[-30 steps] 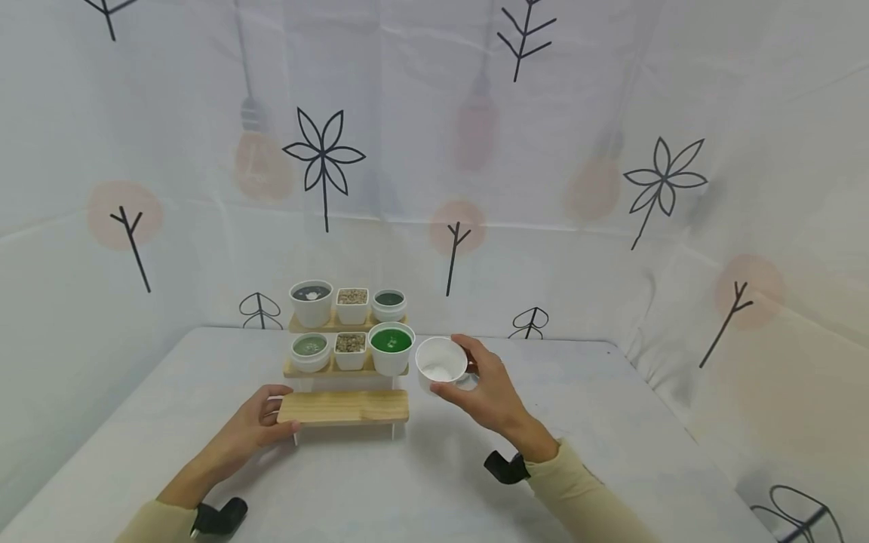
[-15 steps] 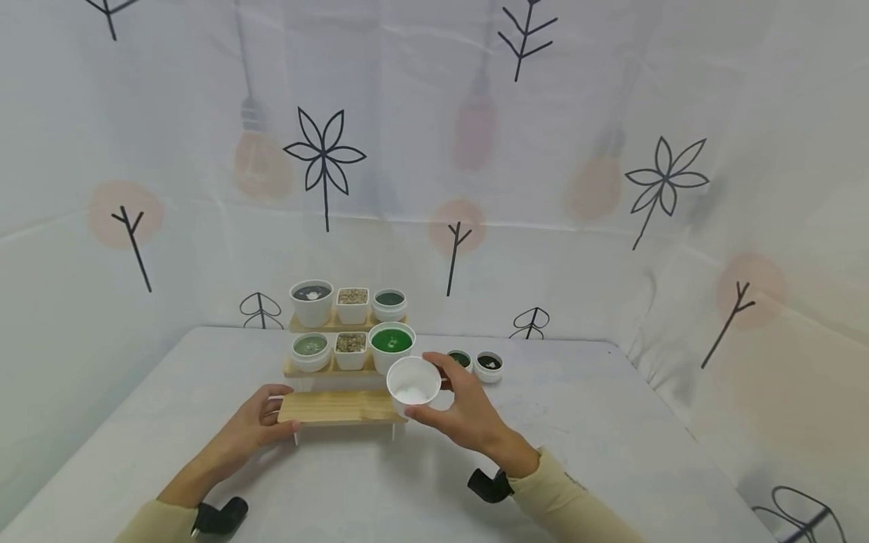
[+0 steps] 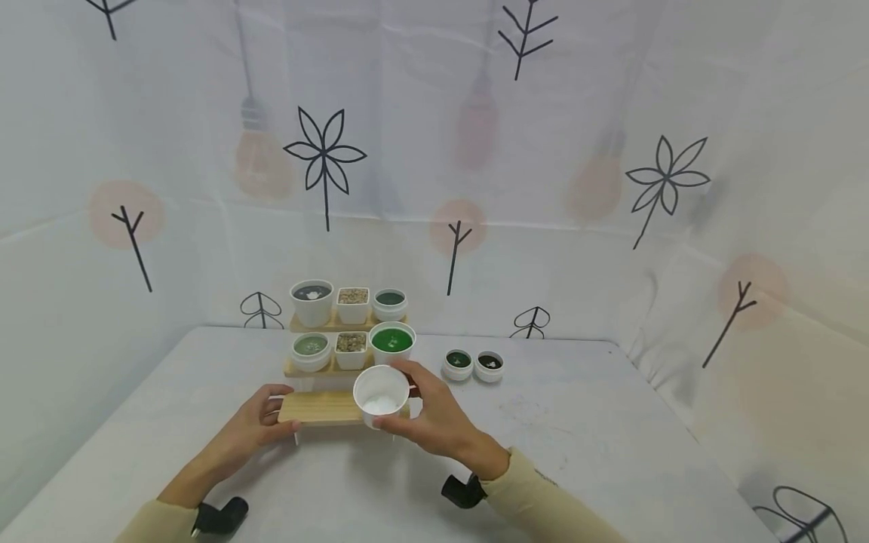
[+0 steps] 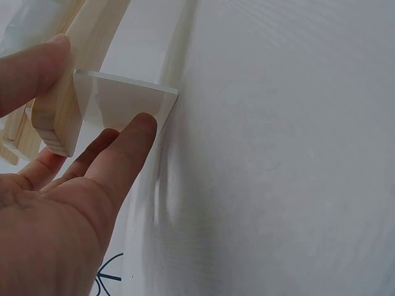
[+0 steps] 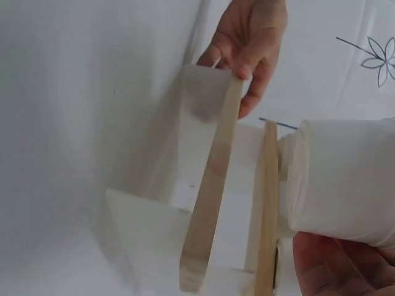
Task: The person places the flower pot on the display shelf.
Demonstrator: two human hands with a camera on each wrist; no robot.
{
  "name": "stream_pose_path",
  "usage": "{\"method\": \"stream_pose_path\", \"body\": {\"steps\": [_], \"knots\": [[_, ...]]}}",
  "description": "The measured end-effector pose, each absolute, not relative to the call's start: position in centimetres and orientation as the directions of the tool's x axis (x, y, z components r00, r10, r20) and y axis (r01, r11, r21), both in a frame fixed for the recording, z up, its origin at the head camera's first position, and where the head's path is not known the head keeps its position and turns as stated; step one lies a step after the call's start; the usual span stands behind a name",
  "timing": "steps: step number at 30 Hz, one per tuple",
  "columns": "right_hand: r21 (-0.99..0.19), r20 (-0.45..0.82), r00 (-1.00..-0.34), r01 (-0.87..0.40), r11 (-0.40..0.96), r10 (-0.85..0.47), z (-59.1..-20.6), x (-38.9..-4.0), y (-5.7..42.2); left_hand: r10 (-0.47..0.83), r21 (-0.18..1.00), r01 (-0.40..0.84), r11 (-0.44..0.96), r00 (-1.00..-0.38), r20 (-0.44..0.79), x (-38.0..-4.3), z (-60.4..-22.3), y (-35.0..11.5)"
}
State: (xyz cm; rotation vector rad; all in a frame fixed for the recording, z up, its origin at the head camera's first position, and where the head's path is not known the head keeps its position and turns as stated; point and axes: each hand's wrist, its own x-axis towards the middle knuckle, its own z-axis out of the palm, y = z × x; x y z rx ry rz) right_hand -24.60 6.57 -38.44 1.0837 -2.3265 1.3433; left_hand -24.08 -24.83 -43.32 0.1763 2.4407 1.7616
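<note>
My right hand (image 3: pixel 441 422) grips a white cup (image 3: pixel 380 391) by its right side, thumb in front, over the right part of the lowest board (image 3: pixel 319 407) of a tiered wooden stand. The cup's mouth tilts toward the head camera, showing a white inside. My left hand (image 3: pixel 247 437) holds the left end of that board. In the left wrist view, its thumb lies on the wood (image 4: pixel 58 114) and its fingers are beside the clear side support (image 4: pixel 126 102). Whether the cup (image 5: pixel 345 179) touches the board cannot be told.
The upper two tiers carry several white pots: a green one (image 3: pixel 391 341), a pale green one (image 3: pixel 311 347), a grey one (image 3: pixel 312 294), a dark green one (image 3: pixel 390 302), and square ones with grains (image 3: pixel 351 347). Two small pots (image 3: pixel 458 362) stand right of the stand.
My right hand has carried the cup left and toward me, from beside the stand to over its lowest board. The two small pots have come into view. My left hand stays put.
</note>
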Motion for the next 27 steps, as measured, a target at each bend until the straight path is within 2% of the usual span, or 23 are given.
{"method": "stream_pose_path", "body": {"steps": [9, 27], "knots": [[-0.648, 0.551, -0.665, -0.722, 0.244, -0.505, -38.3, -24.6, 4.1, 0.162, 0.949, 0.014, 0.314, -0.986, -0.039, -24.2, -43.4, -24.8], [-0.735, 0.451, -0.762, -0.612, 0.29, -0.465, -38.9, -25.1, -0.4, 0.201, 0.962, 0.044, 0.269, -0.979, -0.012, -24.0, -43.2, -24.9]]}}
